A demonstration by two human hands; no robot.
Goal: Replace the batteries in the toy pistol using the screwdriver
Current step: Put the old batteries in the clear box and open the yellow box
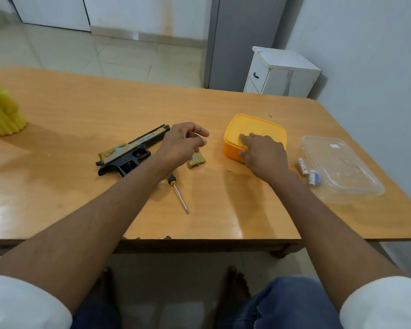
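Screwdriver (pixel 179 194) lies loose nearest me, toy pistol (pixel 132 151) beside it with battery cover (pixel 196 160) off, left hand (pixel 184 143) loosely curled, empty, right hand (pixel 261 153) flat steadying the yellow box (pixel 256 129), probably for fresh batteries.

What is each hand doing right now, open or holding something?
Left hand: open, fingers loosely curled above the table, holding nothing.
Right hand: open, fingers resting on the yellow container.
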